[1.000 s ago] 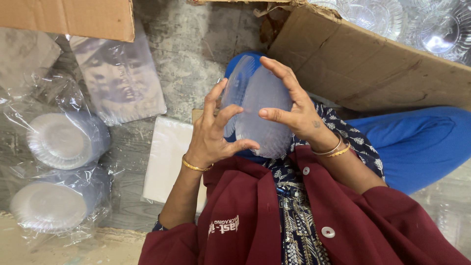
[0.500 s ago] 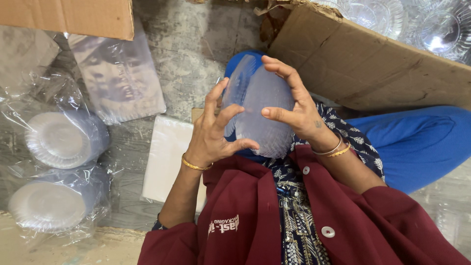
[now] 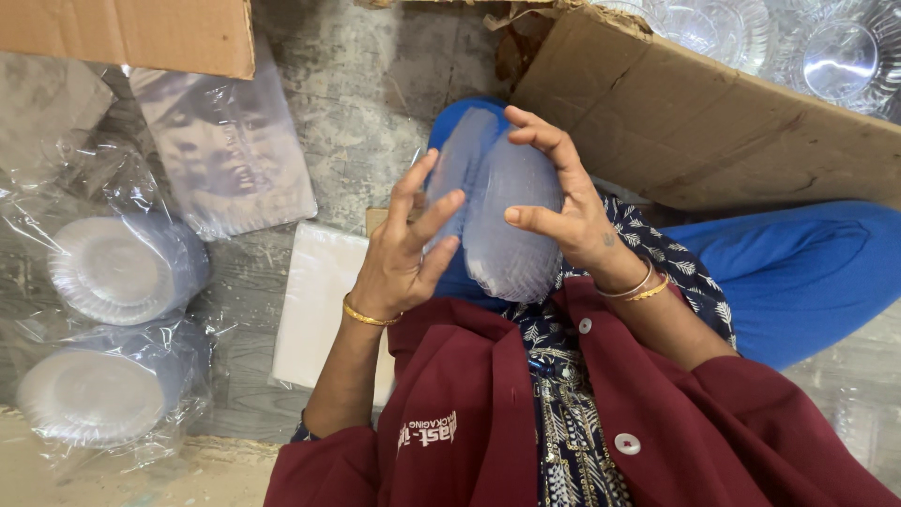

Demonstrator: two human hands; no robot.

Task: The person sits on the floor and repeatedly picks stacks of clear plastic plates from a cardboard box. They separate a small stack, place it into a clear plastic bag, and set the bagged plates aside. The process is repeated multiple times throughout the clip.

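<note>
Big brown cardboard box flap (image 3: 713,131) slants across the upper right, with clear glass bowls (image 3: 835,52) crowded behind its edge. Another cardboard piece (image 3: 131,33) sits at the upper left. Below that, the grey floor (image 3: 366,84) carries a flat plastic-wrapped packet (image 3: 225,150), and 2 wrapped stacks of round plastic plates (image 3: 117,272) lie on their sides at the left, faces turned toward the camera. A white flat sheet (image 3: 314,310) rests on the floor just beside the left forearm.

Centre frame: a thin stack of clear plastic bowls (image 3: 507,216) is held up over the lap, against blue trousers (image 3: 798,272). It stands on edge, long axis roughly up-down, slightly tilted, its rounded underside facing the camera.

Right hand (image 3: 563,207) clamps the stack from the right, fingers curled over the top rim, thumb pressed on the curved face. Left hand (image 3: 408,253) touches its left edge, fingers spread, fingertips working at the rims.
</note>
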